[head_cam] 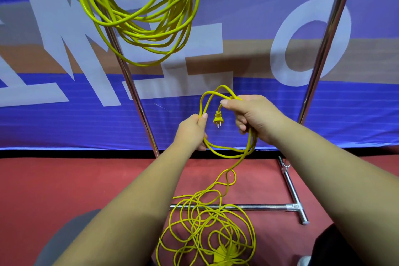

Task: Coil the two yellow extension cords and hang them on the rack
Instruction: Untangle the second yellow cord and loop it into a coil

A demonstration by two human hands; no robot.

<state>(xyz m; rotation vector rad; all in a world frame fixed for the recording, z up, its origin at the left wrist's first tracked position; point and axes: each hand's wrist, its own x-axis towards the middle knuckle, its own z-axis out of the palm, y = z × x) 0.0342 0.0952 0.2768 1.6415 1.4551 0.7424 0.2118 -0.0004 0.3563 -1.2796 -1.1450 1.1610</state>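
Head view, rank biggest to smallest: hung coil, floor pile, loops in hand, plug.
1. Hung coil, cropped at top; floor pile looks close, so unsure.
2. Loops in hand.
3. Plug.

Coiled cord (149, 39) hangs upper left on the rack (329, 34), banner (269, 114) behind; in front, left hand (192, 131) and right hand (255, 116) hold a second cord (217, 117) trailing down to a heap on the floor (64, 179).

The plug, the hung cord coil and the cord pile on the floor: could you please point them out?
plug (217, 119), head view, yellow body above the prongs.
hung cord coil (151, 46), head view, lower bundled strands.
cord pile (212, 215), head view, tangled middle.
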